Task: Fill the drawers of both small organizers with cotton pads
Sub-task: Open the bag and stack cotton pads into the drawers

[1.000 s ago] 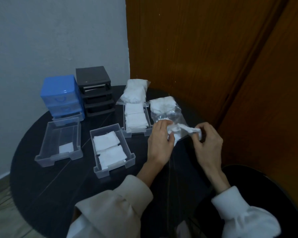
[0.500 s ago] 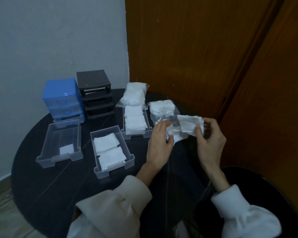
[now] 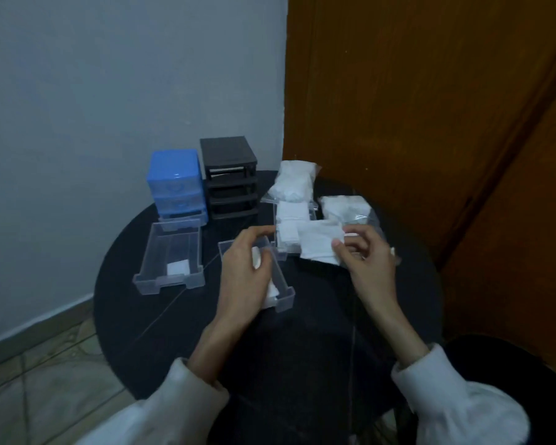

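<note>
- The right hand [image 3: 365, 255] pinches a small stack of cotton pads [image 3: 320, 244], held above the bench [image 3: 174, 316] just right of the middle drawer [image 3: 284, 293].
- The left hand [image 3: 246, 268] hovers over that middle drawer, fingers loosely curled and holding nothing that shows.
- Step in hand, as I judge it: carrying pads to a drawer; next they need laying flat inside.
- The left hand hides most of the middle drawer's contents.
</note>
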